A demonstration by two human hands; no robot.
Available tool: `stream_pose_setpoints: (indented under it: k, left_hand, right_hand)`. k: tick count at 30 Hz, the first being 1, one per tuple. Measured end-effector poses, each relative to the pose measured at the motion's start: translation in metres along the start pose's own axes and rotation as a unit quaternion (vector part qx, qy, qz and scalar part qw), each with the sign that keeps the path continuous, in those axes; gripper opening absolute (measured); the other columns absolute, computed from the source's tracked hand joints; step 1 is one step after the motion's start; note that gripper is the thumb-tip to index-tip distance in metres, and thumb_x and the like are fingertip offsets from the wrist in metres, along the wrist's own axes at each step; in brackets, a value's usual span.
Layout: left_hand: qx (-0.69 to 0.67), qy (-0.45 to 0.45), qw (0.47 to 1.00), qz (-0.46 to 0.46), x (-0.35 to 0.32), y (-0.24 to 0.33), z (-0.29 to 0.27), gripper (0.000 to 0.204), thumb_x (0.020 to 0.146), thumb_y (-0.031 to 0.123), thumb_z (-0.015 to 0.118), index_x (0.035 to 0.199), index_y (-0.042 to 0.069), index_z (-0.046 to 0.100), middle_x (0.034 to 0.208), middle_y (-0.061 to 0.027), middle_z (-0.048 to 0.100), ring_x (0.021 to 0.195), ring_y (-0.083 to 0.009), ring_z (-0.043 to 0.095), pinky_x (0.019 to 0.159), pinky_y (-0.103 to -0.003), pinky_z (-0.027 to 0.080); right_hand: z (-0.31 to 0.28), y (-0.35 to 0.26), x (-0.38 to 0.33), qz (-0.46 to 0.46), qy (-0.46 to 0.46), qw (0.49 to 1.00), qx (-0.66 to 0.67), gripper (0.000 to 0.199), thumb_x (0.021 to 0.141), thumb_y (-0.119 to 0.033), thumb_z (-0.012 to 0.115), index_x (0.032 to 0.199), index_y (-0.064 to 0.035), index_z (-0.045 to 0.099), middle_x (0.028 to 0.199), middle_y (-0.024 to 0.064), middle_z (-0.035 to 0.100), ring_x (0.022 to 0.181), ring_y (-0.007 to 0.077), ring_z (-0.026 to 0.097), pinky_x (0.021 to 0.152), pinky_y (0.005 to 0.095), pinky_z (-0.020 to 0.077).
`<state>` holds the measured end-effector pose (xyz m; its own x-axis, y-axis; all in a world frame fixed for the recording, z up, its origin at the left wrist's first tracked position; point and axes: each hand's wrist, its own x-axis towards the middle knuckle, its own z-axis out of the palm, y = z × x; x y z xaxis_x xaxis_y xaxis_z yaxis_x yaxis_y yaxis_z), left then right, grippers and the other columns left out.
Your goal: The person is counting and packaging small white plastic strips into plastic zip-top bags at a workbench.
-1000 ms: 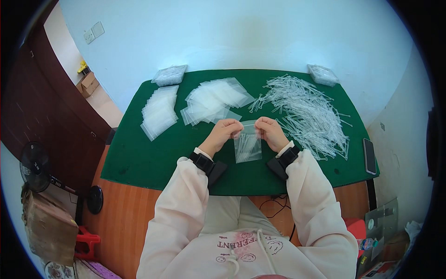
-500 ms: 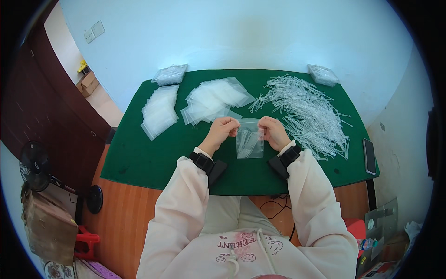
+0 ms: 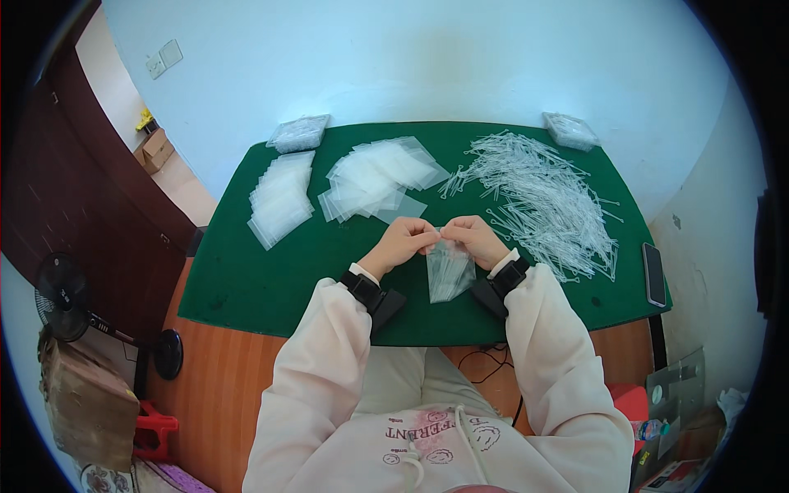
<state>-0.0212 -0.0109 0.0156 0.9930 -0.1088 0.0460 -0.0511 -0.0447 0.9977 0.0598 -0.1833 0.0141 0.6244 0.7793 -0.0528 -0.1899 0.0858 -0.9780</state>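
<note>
My left hand (image 3: 403,245) and right hand (image 3: 478,239) meet just in front of me, thumbs and forefingers pinching the top edge of a small clear zip-top bag (image 3: 450,278) from both sides. The bag hangs from my fingertips over the near part of the green-covered table (image 3: 362,320), tilted a little, with slender clear sticks showing through its film. I judge that I am at the closing step, working along the mouth; my fingers hide it, so I can't tell whether it is sealed. The next move seems to call for a firm, even pinch along the whole strip, with the sticks kept down clear of it. Beyond my hands lie a loose fan of flat bags (image 3: 382,174) and, to the right, a heap of loop-ended clear sticks (image 3: 559,209). A neater row of bags (image 3: 282,197) lies to the left.
</note>
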Motion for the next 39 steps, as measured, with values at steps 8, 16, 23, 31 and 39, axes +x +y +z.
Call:
stream_pose_setpoints:
  k: [8, 16, 23, 31, 39]
  left_hand:
    - [-0.035, 0.026, 0.999, 0.002, 0.0, 0.001, -0.004, 0.013, 0.081, 0.015, 0.061, 0.079, 0.002, 0.061, 0.069, -0.0003, 0.056, 0.062, -0.0068, 0.049, 0.06, -0.02, 0.04]
    - [-0.052, 0.038, 0.998, -0.017, -0.001, 0.001, -0.012, 0.014, 0.081, 0.015, 0.061, 0.081, 0.002, 0.062, 0.071, -0.0001, 0.057, 0.064, -0.0079, 0.052, 0.062, -0.02, 0.042]
    - [-0.039, 0.058, 0.997, -0.035, -0.003, 0.004, -0.012, 0.015, 0.08, 0.016, 0.062, 0.082, 0.002, 0.063, 0.072, -0.0005, 0.059, 0.066, -0.0074, 0.052, 0.064, -0.02, 0.042]
    - [0.042, -0.075, 0.996, -0.024, -0.004, 0.008, -0.006, 0.014, 0.079, 0.015, 0.063, 0.075, 0.002, 0.063, 0.066, 0.0009, 0.057, 0.061, -0.0064, 0.05, 0.056, -0.02, 0.039]
    - [0.006, 0.001, 1.0, -0.03, -0.001, 0.003, 0.0, 0.016, 0.079, 0.016, 0.064, 0.075, 0.0, 0.063, 0.065, 0.0006, 0.057, 0.056, -0.0056, 0.049, 0.051, -0.02, 0.037]
  right_hand:
    - [-0.011, 0.004, 0.005, -0.026, -0.024, 0.999, 0.012, 0.011, 0.079, -0.013, 0.061, 0.074, -0.0029, 0.062, 0.065, -0.0014, 0.054, 0.056, 0.0052, 0.045, 0.053, 0.0194, 0.0352]
    - [-0.02, -0.008, 0.002, -0.002, -0.002, 1.0, 0.012, 0.01, 0.081, -0.013, 0.06, 0.074, -0.0045, 0.06, 0.067, -0.0013, 0.055, 0.057, 0.0054, 0.046, 0.054, 0.0199, 0.0368]
    - [-0.025, -0.012, 0.002, -0.008, 0.021, 1.0, 0.018, 0.011, 0.083, -0.013, 0.058, 0.074, -0.0055, 0.058, 0.066, -0.0019, 0.054, 0.057, 0.006, 0.048, 0.053, 0.0199, 0.0374]
    - [-0.013, 0.001, 0.008, -0.126, 0.07, 0.982, -0.12, 0.015, 0.081, -0.015, 0.061, 0.073, -0.0026, 0.061, 0.061, -0.0032, 0.053, 0.055, 0.0041, 0.046, 0.05, 0.0196, 0.0356]
    - [-0.005, 0.003, 0.008, -0.147, 0.042, 0.97, -0.19, 0.017, 0.08, -0.016, 0.063, 0.071, -0.0018, 0.061, 0.06, -0.003, 0.053, 0.053, 0.0032, 0.044, 0.047, 0.0199, 0.0333]
